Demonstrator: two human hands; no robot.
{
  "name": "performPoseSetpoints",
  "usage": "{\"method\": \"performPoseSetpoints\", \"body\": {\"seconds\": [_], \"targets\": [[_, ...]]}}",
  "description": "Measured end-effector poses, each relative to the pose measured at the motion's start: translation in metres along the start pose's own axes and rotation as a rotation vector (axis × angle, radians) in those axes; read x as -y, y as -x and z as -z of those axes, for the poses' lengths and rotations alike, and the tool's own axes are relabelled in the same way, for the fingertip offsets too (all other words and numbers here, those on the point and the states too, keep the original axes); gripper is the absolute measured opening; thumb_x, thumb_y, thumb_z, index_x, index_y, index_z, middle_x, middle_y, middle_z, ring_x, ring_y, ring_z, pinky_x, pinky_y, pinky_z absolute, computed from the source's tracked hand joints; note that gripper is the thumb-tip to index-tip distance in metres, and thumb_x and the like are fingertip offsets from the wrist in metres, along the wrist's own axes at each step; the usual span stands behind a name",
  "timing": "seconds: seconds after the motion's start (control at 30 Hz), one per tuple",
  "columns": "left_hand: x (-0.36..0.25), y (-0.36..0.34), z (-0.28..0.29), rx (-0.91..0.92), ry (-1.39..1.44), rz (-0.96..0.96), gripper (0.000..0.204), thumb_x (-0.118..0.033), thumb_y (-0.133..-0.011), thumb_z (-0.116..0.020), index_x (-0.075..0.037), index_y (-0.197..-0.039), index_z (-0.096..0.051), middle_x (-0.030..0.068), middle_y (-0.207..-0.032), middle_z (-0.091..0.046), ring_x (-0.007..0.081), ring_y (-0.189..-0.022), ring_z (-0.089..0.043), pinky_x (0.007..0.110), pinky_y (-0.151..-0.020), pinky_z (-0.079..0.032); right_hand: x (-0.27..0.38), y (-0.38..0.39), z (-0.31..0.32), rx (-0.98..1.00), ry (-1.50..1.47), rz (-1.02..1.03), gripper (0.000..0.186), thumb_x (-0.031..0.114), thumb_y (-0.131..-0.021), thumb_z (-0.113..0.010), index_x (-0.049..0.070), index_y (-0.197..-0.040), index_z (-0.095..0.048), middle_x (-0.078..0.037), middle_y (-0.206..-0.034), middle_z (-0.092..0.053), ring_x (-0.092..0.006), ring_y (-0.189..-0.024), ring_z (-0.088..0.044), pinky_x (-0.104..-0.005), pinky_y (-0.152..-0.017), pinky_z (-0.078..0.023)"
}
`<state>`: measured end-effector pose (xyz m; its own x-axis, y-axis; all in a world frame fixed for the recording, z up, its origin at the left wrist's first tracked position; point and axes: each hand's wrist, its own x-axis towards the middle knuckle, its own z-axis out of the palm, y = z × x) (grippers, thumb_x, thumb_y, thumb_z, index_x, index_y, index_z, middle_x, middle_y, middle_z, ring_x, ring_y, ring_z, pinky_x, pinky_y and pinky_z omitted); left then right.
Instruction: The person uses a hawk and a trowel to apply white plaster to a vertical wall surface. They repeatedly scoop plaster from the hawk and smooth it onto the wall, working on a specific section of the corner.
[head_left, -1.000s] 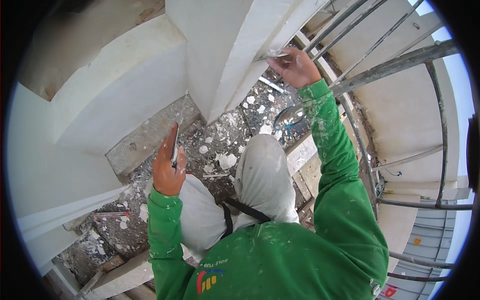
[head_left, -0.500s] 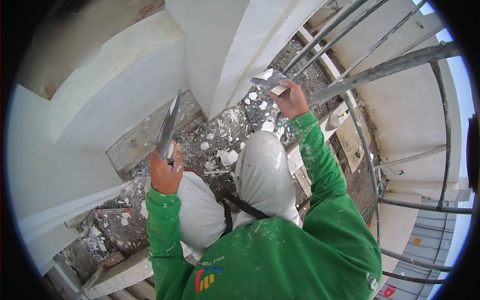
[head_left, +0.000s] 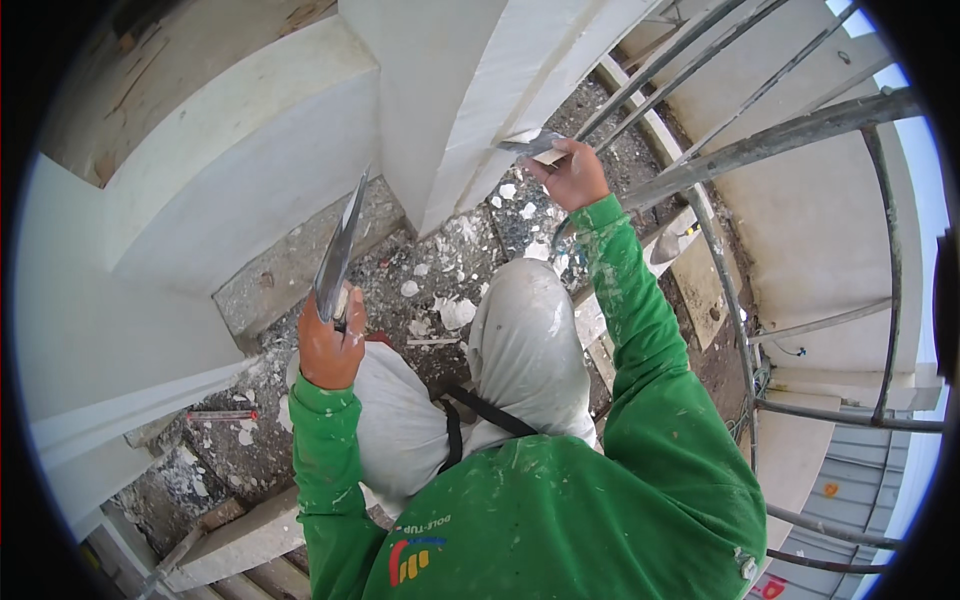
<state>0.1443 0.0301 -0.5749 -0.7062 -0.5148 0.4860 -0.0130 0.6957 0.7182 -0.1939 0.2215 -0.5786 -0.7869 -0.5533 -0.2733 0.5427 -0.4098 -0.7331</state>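
We see the right hand (head_left: 572,178) pinching the pale handle of a small blade (head_left: 522,146), thumb below and fingers above. The left hand (head_left: 332,340) closes around the grip of a wider blade (head_left: 338,255), which stands nearly edge-on to us with a white smear along it. So both hands are full, with 1 tool each. The right blade lies level beside the right face of the pillar (head_left: 430,110); the left blade points up in front of the low wall (head_left: 250,165), well apart from the right.

Past the hands, white flakes (head_left: 457,313) litter the dark floor (head_left: 385,310), and metal rails (head_left: 785,140) cross on the right. A thin red-ended tube (head_left: 222,415) lies at lower left.

We judge the work on the pillar to be partway: its left face looks white and even, while a beige strip (head_left: 524,106) down the right face looks uncoated and seems left to do.

We cannot tell whether the right blade touches the pillar or how much white stuff it carries. The left palm and most of that grip are hidden, and the pillar's top is cut off by the upper edge.
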Motion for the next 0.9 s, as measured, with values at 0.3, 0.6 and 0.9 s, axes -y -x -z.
{"method": "performPoseSetpoints", "body": {"seconds": [0.3, 0.6, 0.9], "targets": [[0.001, 0.001, -0.005, 0.025, 0.012, 0.007, 0.019, -0.008, -0.085, -0.061, 0.002, -0.1, -0.057, 0.0206, -0.086, -0.061, 0.039, -0.075, -0.059, 0.042, -0.066, -0.046, 0.071, -0.003, -0.04, 0.281, 1.063, 0.21, 0.038, 0.007, -0.09, -0.048, -0.011, -0.121, -0.036, -0.024, -0.114, -0.044, -0.0365, -0.114, -0.045, -0.0447, -0.099, -0.047], [-0.015, -0.003, -0.008, 0.293, 0.468, 0.329, 0.019, -0.015, -0.092, -0.056, 0.001, -0.102, -0.054, 0.0139, -0.077, -0.058, 0.0267, -0.063, -0.058, 0.033, -0.057, -0.046, 0.158, 0.036, -0.093, 0.424, 0.197, 0.203, 0.043, 0.012, -0.087, -0.059, -0.006, -0.123, -0.042, -0.023, -0.133, -0.043, -0.0404, -0.121, -0.043, -0.0553, -0.105, -0.035], [-0.044, -0.005, -0.004, 0.913, 1.967, 0.714, 0.046, -0.031, -0.096, -0.048, -0.002, -0.128, -0.033, 0.0087, -0.074, -0.044, 0.016, -0.054, -0.049, 0.025, -0.03, -0.036, 0.005, 0.185, -0.09, 0.291, 0.707, 1.086, 0.021, 0.018, -0.095, -0.05, -0.002, -0.101, -0.051, -0.009, -0.097, -0.054, -0.0196, -0.09, -0.055, -0.0346, -0.082, -0.045]]}}
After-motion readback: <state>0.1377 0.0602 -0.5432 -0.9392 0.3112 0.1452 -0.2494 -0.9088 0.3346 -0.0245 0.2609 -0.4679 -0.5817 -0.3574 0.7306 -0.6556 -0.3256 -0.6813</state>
